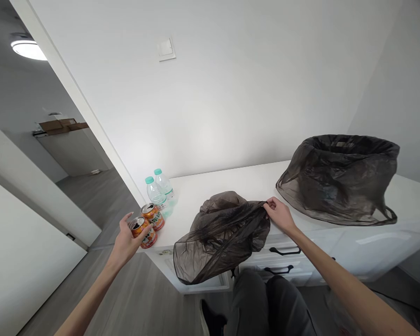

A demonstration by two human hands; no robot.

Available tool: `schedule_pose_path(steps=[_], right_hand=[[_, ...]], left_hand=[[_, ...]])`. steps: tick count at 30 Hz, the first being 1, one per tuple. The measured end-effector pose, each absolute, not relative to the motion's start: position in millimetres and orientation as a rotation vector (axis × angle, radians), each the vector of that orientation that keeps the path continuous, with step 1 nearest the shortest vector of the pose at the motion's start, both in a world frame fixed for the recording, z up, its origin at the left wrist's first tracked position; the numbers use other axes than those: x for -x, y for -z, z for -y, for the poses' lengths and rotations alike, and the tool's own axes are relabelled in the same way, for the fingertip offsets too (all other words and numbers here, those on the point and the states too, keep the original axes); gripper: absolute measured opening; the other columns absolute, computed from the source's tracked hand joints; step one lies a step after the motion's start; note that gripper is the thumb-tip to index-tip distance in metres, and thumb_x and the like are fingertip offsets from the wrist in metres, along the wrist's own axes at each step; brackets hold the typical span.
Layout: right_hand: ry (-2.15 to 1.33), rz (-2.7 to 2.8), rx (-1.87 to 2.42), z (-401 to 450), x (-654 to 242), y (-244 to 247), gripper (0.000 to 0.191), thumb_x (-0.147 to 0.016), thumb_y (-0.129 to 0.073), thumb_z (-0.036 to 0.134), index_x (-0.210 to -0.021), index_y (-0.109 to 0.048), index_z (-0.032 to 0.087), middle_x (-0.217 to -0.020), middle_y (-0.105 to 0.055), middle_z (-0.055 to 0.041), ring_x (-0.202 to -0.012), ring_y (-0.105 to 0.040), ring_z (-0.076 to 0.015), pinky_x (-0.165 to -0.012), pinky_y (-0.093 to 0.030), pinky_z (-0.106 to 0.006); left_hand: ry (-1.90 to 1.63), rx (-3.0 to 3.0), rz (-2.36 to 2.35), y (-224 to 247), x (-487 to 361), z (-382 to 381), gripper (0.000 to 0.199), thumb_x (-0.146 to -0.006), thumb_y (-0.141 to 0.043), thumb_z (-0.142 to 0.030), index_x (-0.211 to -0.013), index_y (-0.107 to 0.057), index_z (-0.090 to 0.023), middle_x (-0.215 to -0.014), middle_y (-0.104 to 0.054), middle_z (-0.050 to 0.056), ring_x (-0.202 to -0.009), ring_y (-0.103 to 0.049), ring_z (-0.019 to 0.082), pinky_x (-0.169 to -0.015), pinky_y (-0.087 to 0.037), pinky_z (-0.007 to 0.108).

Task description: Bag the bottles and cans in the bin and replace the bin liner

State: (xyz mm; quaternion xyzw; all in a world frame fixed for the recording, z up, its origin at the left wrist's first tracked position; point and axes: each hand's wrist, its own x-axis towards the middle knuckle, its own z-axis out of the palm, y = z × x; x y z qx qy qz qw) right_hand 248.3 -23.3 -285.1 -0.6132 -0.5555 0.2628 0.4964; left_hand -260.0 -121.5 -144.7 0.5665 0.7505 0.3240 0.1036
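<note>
Two opened orange cans stand side by side at the left end of the white cabinet top. My left hand (128, 240) is around the nearer can (149, 239), thumb and fingers apart on either side of it; whether they press on it is unclear. The farther can (156, 217) touches or nearly touches the first. My right hand (279, 213) pinches the upper right edge of a crumpled dark translucent bag (227, 233), which lies over the cabinet's front edge and hangs down in front.
Two clear bottles with green caps (156, 193) (164, 183) stand behind the cans. Another dark bag (339, 182), upright with its mouth spread, sits on the right of the cabinet top (210, 184). Drawers with black handles (284, 251) are below. A doorway lies at left.
</note>
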Motion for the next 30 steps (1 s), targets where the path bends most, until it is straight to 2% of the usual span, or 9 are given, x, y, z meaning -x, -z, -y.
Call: schedule_pose_path(steps=[6,11,19,22,24,26,28,30], right_hand=[[-0.626,1.352,1.477,21.7,-248.4,286.8,0.016,-0.083,-0.055,0.041,-0.078,-0.055,0.026,-0.063,-0.065,0.0032,-0.060,-0.066,-0.0222,-0.070,-0.046,-0.033],[-0.625,1.354,1.477,21.3,-249.0,288.6,0.016,-0.083,-0.056,0.041,-0.078,-0.055,0.026,-0.064,-0.065,0.0033,-0.059,-0.065,-0.0214,-0.070,-0.046,-0.033],[-0.644,1.344,1.454,21.0,-249.4,288.2,0.017,-0.083,-0.056,0.041,-0.077,-0.055,0.026,-0.061,-0.064,0.0039,-0.058,-0.064,-0.0212,-0.069,-0.045,-0.033],[-0.638,1.347,1.465,23.0,-248.7,285.4,0.016,-0.082,-0.056,0.041,-0.077,-0.055,0.026,-0.061,-0.065,0.0034,-0.059,-0.064,-0.0215,-0.069,-0.045,-0.033],[-0.632,1.355,1.477,24.4,-248.2,283.7,0.015,-0.082,-0.056,0.040,-0.077,-0.056,0.026,-0.059,-0.064,0.0035,-0.059,-0.064,-0.0219,-0.069,-0.044,-0.033],[-0.628,1.361,1.484,25.2,-247.8,283.0,0.015,-0.082,-0.056,0.040,-0.077,-0.055,0.026,-0.057,-0.063,0.0038,-0.059,-0.064,-0.0223,-0.069,-0.044,-0.033],[-0.628,1.365,1.483,24.7,-247.7,283.7,0.015,-0.083,-0.056,0.041,-0.077,-0.055,0.026,-0.057,-0.063,0.0039,-0.058,-0.063,-0.0223,-0.070,-0.044,-0.034],[-0.630,1.367,1.472,23.3,-247.9,285.7,0.016,-0.083,-0.056,0.041,-0.078,-0.055,0.026,-0.059,-0.064,0.0036,-0.059,-0.063,-0.0221,-0.070,-0.045,-0.034]], left_hand=[[-0.857,-1.766,-2.272,146.3,258.7,113.1,0.099,-0.076,-0.060,-0.080,-0.146,-0.039,-0.013,-0.122,-0.070,0.020,-0.110,-0.072,0.039,-0.090,-0.058,0.052],[-0.853,-1.856,-2.229,147.3,255.6,106.9,0.090,-0.080,-0.060,-0.075,-0.143,-0.042,-0.013,-0.131,-0.066,0.022,-0.120,-0.067,0.039,-0.096,-0.055,0.050],[-0.910,-1.870,-2.213,164.7,265.3,96.3,0.103,-0.078,-0.065,-0.075,-0.151,-0.028,-0.012,-0.142,-0.056,0.024,-0.132,-0.059,0.039,-0.106,-0.050,0.054],[-0.989,-1.990,-2.258,163.8,261.7,104.7,0.107,-0.077,-0.066,-0.075,-0.153,-0.027,-0.011,-0.151,-0.045,0.026,-0.144,-0.044,0.042,-0.113,-0.044,0.059],[-1.091,-2.176,-2.291,155.1,248.5,114.6,0.099,-0.081,-0.065,-0.071,-0.153,-0.032,-0.011,-0.157,-0.034,0.028,-0.152,-0.030,0.045,-0.119,-0.034,0.064],[-1.172,-2.380,-2.234,143.6,227.9,123.9,0.082,-0.088,-0.063,-0.062,-0.149,-0.039,-0.013,-0.160,-0.030,0.027,-0.155,-0.024,0.046,-0.123,-0.025,0.066],[-1.179,-2.480,-2.055,135.4,205.0,128.8,0.065,-0.092,-0.061,-0.054,-0.144,-0.048,-0.018,-0.156,-0.038,0.023,-0.153,-0.028,0.043,-0.124,-0.025,0.064],[-1.137,-2.395,-1.881,135.6,185.3,127.2,0.057,-0.094,-0.060,-0.052,-0.142,-0.050,-0.022,-0.150,-0.047,0.020,-0.149,-0.037,0.040,-0.123,-0.031,0.062]])
